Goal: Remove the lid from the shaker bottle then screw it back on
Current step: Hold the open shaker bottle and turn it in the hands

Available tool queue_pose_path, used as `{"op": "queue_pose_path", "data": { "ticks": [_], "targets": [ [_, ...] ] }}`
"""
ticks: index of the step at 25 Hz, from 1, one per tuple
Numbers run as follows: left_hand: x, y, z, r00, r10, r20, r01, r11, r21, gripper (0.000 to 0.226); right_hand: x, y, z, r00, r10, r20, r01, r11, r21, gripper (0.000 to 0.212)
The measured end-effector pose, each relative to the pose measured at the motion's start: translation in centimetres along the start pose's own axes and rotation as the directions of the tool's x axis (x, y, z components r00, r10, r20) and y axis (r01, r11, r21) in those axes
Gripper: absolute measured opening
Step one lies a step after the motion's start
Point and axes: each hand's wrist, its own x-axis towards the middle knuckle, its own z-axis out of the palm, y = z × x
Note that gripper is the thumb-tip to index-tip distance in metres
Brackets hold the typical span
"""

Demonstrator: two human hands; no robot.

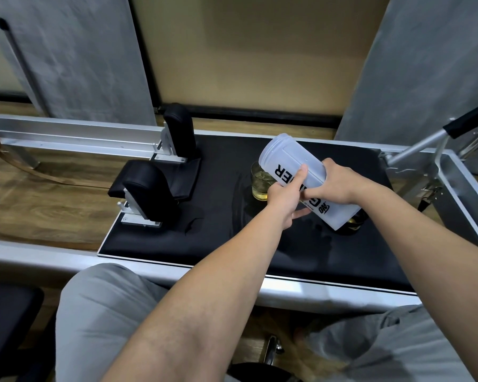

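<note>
A: Where's the shaker bottle (290,158)?

B: Off the surface, tilted, clamped mid-body between both hands. Left hand (283,198) closed on the near side, thumb laid flat along the printed wall. Right hand (340,183) wrapped over from the far side, touching the left.

A: Lid on or off?

B: Hard to tell. Above the grip, a stepped, translucent end with nothing dark on it, possibly the bare threaded neck. Below the grip, the other end dips onto a dark, gold-flecked piece (355,220) – perhaps the lid, though whether joined or only lying beneath can't be made out.

A: Handling?

B: Looks empty, so probably light. Thin frosted plastic – stiff enough to hold, likely to flex under a hard squeeze. Smooth wall, somewhat slippery; no real risk of breakage.

A: Best hold?

B: One hand kept round the middle to stop the barrel turning, the other shifted to the lid's rim for the twist. Threads to be met square, not tilted, or cross-threading seems likely.

A: Anything close by?

B: Just behind the left knuckles, a glass (260,186) of yellowish liquid – fragile, easily knocked. Under everything, a black mat (204,230).
</note>
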Motion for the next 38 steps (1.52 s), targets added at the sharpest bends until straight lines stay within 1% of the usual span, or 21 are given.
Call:
{"op": "queue_pose_path", "data": {
  "ticks": [16,27,31,38],
  "targets": [
    [-0.28,0.06,0.08,1.000,0.004,0.000,-0.004,1.000,0.002,0.051,-0.15,0.07,-0.02,1.000,-0.007,-0.008,0.007,1.000,0.002,0.069],
    [-0.60,0.47,0.07,1.000,0.005,-0.005,-0.005,1.000,0.014,0.054,0.01,0.04,-0.05,1.000,-0.008,-0.018,0.008,1.000,-0.018,0.074],
    [-0.66,0.52,0.13,1.000,0.004,-0.007,-0.003,1.000,0.017,0.052,-0.04,0.06,-0.12,1.000,-0.005,-0.013,0.005,1.000,-0.013,0.073],
    [-0.76,0.54,0.22,1.000,-0.001,-0.010,0.001,1.000,0.015,0.055,-0.20,-0.06,-0.17,1.000,-0.002,-0.012,0.002,1.000,0.001,0.073]
  ]
}}
